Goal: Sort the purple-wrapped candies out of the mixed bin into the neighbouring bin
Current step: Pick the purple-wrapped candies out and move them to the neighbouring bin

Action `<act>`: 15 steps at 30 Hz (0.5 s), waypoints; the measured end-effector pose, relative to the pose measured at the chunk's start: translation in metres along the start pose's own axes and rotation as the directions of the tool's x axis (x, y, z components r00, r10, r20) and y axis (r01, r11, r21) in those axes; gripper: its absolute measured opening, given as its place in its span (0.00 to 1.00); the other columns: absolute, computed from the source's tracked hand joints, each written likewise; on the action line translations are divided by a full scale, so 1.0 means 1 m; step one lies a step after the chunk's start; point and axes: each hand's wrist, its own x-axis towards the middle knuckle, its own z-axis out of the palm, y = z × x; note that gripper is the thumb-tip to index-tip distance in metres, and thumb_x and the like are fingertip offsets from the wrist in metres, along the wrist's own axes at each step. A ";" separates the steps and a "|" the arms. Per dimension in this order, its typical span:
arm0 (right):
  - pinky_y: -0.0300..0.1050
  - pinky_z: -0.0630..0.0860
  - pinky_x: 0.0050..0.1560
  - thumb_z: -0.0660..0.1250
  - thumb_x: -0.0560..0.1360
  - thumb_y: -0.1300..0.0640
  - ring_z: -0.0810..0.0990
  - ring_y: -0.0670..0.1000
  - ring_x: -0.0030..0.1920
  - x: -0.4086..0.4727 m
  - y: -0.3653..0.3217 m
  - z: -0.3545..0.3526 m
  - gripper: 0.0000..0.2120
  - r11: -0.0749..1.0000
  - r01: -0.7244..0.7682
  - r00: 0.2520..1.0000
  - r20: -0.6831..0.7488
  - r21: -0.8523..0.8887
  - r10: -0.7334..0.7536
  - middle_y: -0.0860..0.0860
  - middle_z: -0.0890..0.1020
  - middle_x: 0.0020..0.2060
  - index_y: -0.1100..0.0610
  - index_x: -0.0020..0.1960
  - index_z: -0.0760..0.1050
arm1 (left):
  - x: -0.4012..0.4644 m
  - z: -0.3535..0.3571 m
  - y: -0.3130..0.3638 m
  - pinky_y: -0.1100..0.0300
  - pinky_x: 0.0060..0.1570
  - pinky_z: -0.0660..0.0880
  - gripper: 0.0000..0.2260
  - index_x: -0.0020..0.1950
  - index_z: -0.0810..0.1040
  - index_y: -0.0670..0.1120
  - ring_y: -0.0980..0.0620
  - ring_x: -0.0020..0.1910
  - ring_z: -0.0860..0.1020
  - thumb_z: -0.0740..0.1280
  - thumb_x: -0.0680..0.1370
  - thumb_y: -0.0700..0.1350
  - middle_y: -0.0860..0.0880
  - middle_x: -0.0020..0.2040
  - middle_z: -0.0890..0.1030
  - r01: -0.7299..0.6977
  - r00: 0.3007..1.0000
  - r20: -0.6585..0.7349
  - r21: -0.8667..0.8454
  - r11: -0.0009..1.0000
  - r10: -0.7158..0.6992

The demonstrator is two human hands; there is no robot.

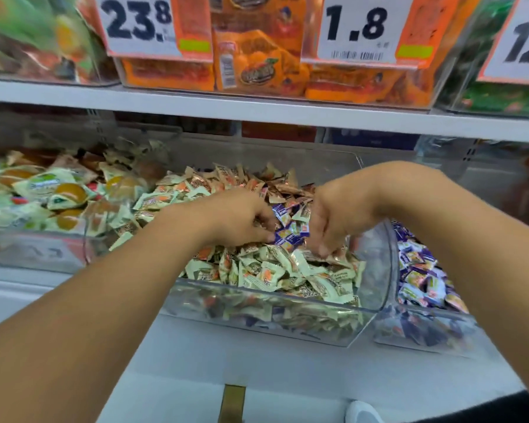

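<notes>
both hands in mixed bin, purple candies between

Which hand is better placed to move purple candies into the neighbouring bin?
Probably the right hand: it is beside the purple candies in the mixed bin and nearer the neighbouring bin than the left hand.

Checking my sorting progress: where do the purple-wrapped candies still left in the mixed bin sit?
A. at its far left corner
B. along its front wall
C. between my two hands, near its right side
C: the purple-wrapped candies lie between the left hand and right hand in the mixed bin.
</notes>
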 end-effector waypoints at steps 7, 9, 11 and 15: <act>0.43 0.82 0.39 0.68 0.80 0.57 0.86 0.50 0.39 0.007 0.008 -0.009 0.05 0.996 -0.043 0.952 -0.299 0.080 0.066 0.53 0.86 0.41 0.57 0.50 0.83 | 0.000 -0.015 -0.001 0.61 0.32 0.70 0.12 0.41 0.84 0.53 0.56 0.29 0.74 0.66 0.81 0.53 0.56 0.37 0.82 0.012 0.999 -0.031 -0.150 0.989 -0.017; 0.48 0.84 0.46 0.63 0.83 0.55 0.87 0.53 0.44 0.021 0.003 -0.004 0.13 0.992 -0.070 0.950 -0.296 0.109 0.100 0.56 0.86 0.43 0.61 0.50 0.82 | 0.002 -0.018 0.007 0.61 0.30 0.68 0.17 0.36 0.82 0.51 0.54 0.25 0.69 0.65 0.81 0.57 0.56 0.27 0.77 0.057 0.997 -0.037 -0.197 0.979 -0.065; 0.54 0.83 0.52 0.58 0.84 0.56 0.86 0.57 0.48 0.033 -0.005 0.000 0.16 0.979 -0.112 0.961 -0.233 0.173 0.151 0.60 0.86 0.47 0.66 0.53 0.79 | 0.003 -0.016 0.021 0.61 0.33 0.69 0.17 0.37 0.82 0.51 0.54 0.27 0.71 0.66 0.78 0.61 0.56 0.26 0.74 0.092 0.996 0.023 -0.164 0.982 -0.090; 0.57 0.83 0.53 0.53 0.85 0.59 0.84 0.63 0.52 0.042 -0.015 0.001 0.12 0.961 -0.163 0.948 -0.234 0.223 0.215 0.62 0.77 0.57 0.65 0.61 0.70 | 0.011 -0.002 0.039 0.50 0.51 0.80 0.26 0.53 0.84 0.48 0.50 0.46 0.82 0.72 0.69 0.68 0.50 0.46 0.84 0.165 0.979 0.119 -0.002 0.986 -0.164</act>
